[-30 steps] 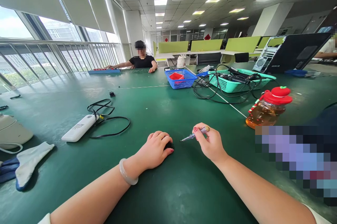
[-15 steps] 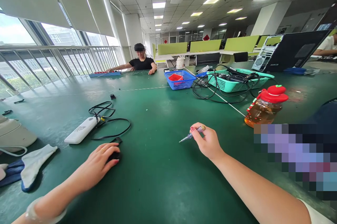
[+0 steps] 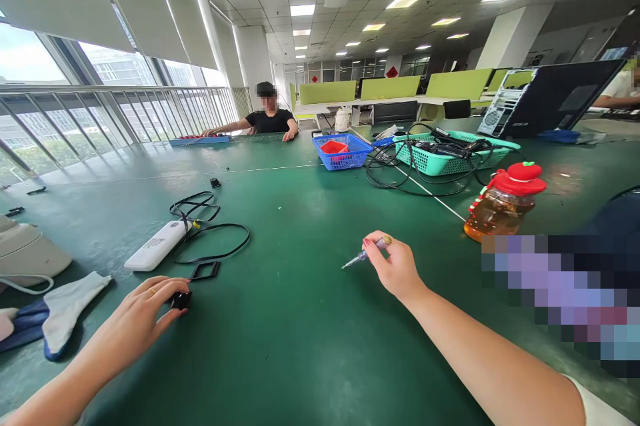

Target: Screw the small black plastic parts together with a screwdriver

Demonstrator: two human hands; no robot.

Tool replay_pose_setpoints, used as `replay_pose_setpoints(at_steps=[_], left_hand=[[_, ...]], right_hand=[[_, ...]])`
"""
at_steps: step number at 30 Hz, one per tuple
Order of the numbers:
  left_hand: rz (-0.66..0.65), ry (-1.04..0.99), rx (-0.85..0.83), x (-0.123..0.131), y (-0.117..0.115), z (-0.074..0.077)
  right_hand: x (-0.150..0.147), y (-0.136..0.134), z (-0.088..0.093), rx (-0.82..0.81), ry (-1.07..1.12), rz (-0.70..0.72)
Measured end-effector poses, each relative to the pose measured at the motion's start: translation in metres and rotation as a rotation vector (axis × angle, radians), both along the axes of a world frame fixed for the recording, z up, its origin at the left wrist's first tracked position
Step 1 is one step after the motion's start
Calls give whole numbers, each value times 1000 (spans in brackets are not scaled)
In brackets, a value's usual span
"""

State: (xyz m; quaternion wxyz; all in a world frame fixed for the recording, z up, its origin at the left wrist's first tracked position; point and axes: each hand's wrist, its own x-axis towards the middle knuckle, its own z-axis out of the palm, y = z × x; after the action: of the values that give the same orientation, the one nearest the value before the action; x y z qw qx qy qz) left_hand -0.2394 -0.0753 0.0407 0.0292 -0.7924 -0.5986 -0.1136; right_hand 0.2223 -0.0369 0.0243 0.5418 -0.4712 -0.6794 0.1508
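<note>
Small black part point(image 3: 181, 299) flat on table; slim screwdriver point(image 3: 364, 255) tilted.

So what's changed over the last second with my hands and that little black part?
The left hand slid the small black part leftward across the green table, ending beside the black square frame. The right hand kept holding the screwdriver in nearly the same spot.

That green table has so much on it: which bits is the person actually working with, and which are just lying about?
In hand:
- slim metal screwdriver, held in the right hand
- small black part, under the left hand fingertips
- thin black square frame, beside it

Lying about:
- white oblong device with black cable
- red-lidded amber jar
- blue basket
- teal basket
- white-and-blue glove
</note>
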Motion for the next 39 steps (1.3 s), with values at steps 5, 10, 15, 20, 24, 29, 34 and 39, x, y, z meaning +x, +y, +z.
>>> replay_pose_setpoints(at_steps=[5,10,15,20,24,29,34,39], left_hand=[[37,8,30,1,-10,-5],[16,14,56,0,-15,-5],[-7,31,80,1,-16,-7],[13,-65,135,5,-21,-6],[107,-241,108,19,-17,13],[95,-443,22,38,20,37],[203,-431,29,36,45,27],[308,-459,159,23,41,11]], right_hand=[[0,0,0,-1,-11,5],[-1,0,1,11,-34,8],[0,1,0,12,-38,8],[0,1,-1,2,-43,6],[-1,1,-1,-10,-50,-1],[-1,0,0,-9,-49,-6],[0,0,-1,-12,-26,-10],[0,0,-3,-30,-40,6]])
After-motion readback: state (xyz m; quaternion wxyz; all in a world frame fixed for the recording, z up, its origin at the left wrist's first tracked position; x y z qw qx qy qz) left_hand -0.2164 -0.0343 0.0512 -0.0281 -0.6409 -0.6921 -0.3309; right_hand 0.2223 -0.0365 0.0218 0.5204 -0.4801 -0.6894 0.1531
